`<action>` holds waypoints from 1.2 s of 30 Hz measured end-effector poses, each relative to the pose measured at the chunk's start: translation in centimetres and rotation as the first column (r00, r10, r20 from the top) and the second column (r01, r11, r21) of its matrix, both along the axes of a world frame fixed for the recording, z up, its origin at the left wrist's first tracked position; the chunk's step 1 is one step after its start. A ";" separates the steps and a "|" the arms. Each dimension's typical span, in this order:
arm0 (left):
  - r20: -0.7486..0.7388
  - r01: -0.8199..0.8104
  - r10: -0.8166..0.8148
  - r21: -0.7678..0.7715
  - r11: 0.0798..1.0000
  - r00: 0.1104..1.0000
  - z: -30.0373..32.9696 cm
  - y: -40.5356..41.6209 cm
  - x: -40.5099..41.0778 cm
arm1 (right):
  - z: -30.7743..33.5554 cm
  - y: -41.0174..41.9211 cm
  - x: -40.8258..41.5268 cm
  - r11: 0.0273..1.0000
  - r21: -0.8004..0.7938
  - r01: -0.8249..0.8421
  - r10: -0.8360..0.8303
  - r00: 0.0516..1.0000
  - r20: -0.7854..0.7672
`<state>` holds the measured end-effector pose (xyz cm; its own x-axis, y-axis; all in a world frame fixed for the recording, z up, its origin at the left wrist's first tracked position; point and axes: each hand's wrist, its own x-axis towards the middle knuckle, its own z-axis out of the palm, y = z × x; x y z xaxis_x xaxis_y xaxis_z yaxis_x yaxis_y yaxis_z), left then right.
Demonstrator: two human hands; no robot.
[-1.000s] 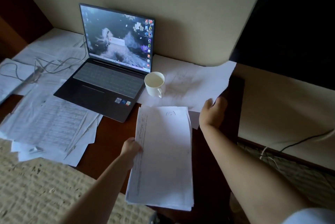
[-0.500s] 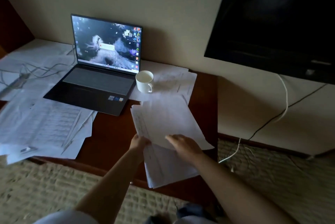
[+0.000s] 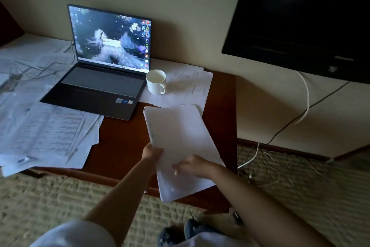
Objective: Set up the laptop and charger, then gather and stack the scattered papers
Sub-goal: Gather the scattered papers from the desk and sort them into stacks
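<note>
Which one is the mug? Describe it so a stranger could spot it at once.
Find the open laptop with its lit screen against the wall on the dark wooden desk. Just off its right front corner, a white mug stands upright on loose papers, handle toward the camera. It is the only raised, round thing there; everything else around it is flat sheets.

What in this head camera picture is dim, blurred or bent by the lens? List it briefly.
Head view: the room is dim, the laptop screen the brightest thing; the television is nearly black. The right hand on the paper stack is motion-smeared, the left hand less so. Print on the scattered papers is too soft to read. Wide-angle lens bends the desk edges.
</note>
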<state>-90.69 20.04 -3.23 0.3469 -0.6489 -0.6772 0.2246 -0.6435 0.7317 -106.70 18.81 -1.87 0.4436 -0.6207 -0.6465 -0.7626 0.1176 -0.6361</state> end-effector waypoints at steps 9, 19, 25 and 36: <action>0.353 -0.308 0.214 0.234 0.922 0.911 0.1 -1.7 1.8 | 0.5 -10.1 0.6 0.698 -0.085 0.711 -0.680 0.695 0.232; 0.466 -0.393 0.240 0.265 0.881 0.852 0.0 -5.3 3.1 | -1.5 -20.2 2.5 0.418 0.261 0.870 -0.904 0.371 0.212; 0.466 -0.387 0.235 0.264 0.883 0.853 0.0 -6.9 2.9 | -2.9 -22.1 4.5 0.528 0.039 0.849 -0.849 0.527 0.034; 0.404 -0.394 0.272 0.259 0.882 0.873 -0.5 -7.3 3.7 | -1.6 -23.4 6.2 0.433 -0.201 0.879 -0.900 0.434 -0.041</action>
